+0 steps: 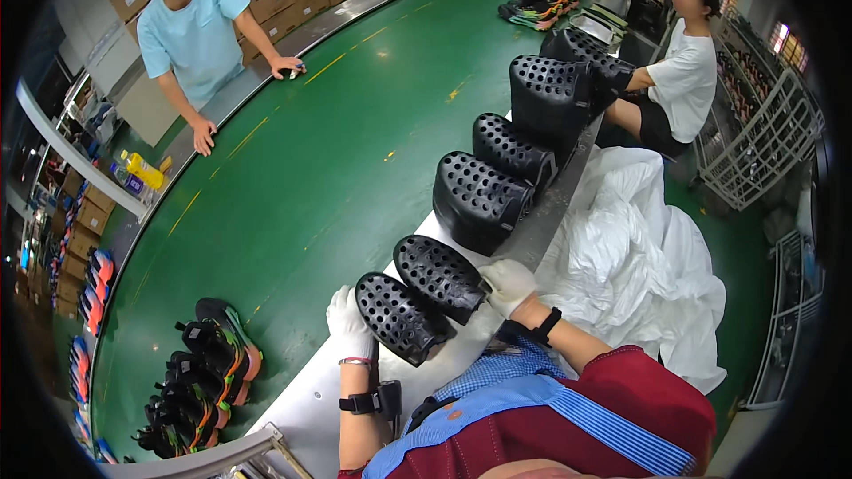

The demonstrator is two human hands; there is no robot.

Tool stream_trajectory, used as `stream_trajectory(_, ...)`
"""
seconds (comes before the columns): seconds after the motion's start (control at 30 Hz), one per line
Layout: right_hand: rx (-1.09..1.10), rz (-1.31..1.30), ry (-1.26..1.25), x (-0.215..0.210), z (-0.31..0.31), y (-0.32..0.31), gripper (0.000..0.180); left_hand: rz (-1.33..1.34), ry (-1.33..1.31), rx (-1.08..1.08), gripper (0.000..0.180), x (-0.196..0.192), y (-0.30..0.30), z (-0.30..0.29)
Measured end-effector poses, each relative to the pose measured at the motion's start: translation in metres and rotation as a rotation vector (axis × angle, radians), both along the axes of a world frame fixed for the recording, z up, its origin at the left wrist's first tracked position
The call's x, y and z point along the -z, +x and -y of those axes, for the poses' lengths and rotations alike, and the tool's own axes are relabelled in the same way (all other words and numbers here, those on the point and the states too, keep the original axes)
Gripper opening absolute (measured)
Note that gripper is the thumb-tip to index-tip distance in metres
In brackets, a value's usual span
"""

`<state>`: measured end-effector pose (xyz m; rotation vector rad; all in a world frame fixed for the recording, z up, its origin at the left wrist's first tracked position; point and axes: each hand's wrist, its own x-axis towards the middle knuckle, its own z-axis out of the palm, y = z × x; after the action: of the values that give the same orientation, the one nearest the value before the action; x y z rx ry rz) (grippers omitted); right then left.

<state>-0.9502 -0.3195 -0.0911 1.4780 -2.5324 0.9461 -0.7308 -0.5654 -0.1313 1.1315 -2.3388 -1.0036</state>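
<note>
Two black shoe-shaped pieces [399, 315] with rows of round holes lie side by side in front of me, tilted over the pale bench. My left hand [349, 312], in a white glove, is closed along the outer edge of the left piece. In another white glove, my right hand [509, 286] grips the near end of the right piece [439, 277] at its side. Some of the fingers are hidden behind the pieces. Just beyond stand stacks of the same black holed pieces [479, 200], lined up along the bench.
A white plastic sheet [612, 253] is heaped to my right. The green belt [337, 142] runs past the bench, with black and orange shoes [209, 364] on it at the near left. Across it leans a person in light blue [195, 31]; another in white [688, 71] sits at far right.
</note>
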Motion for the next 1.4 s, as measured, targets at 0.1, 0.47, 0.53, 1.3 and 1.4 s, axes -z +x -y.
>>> stream_trajectory(0.1,-0.010,-0.004,-0.006,-0.001,-0.002,-0.001,0.019,-0.027,0.031,0.010,0.033,0.009,0.000,0.002)
stream_trajectory(0.47,0.016,0.019,0.016,-0.001,-0.002,0.000,0.019,0.016,0.027,0.010,0.034,0.000,-0.003,0.000)
stream_trajectory(0.53,0.020,0.017,0.039,-0.001,-0.002,0.000,0.019,0.082,-0.072,0.036,0.035,-0.012,-0.004,-0.004)
stream_trajectory(1.3,0.012,0.003,0.043,-0.009,0.001,0.001,0.016,0.144,-0.214,0.032,0.035,-0.026,-0.004,-0.012)
stream_trajectory(1.4,0.060,-0.024,0.008,0.001,-0.005,0.001,0.016,0.051,-0.172,0.050,0.035,-0.018,-0.008,-0.009)
